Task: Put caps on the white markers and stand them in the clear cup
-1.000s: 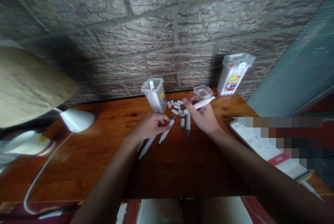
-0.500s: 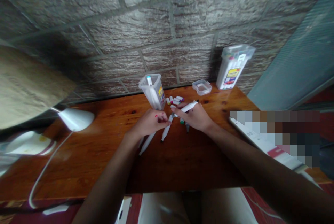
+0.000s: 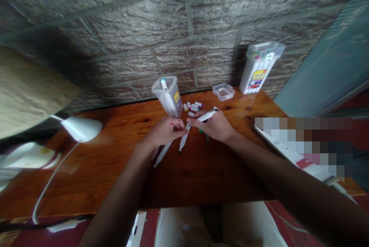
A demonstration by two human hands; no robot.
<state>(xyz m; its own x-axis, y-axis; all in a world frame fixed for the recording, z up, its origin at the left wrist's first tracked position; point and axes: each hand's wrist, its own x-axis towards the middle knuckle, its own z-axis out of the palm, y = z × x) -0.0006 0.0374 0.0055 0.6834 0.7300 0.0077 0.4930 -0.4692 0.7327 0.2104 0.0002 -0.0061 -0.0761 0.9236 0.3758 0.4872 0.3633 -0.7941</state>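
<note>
My left hand (image 3: 170,131) is closed, its fingertips on a white marker (image 3: 183,142) that slants down toward me with its dark tip lowest. My right hand (image 3: 216,126) is closed around another white marker (image 3: 207,115), while its fingertips meet the upper end of the first one. Below my left hand a further white marker (image 3: 163,155) lies slanted on the table. Several marker caps (image 3: 195,107) with coloured ends lie just behind my hands. A green end (image 3: 201,131) and a grey end show under my right hand; the rest is hidden.
An opened clear marker box (image 3: 168,99) holding markers stands behind my left hand. Its clear lid (image 3: 223,92) lies to the right, before a full marker box (image 3: 256,74). A lamp (image 3: 82,128) with a cord is at left, a white box (image 3: 291,153) at right. The brick wall closes the back.
The whole view has tilted slightly. My hands stay together at the marker's upper end, with the right fingertips slightly closer to the left ones.
</note>
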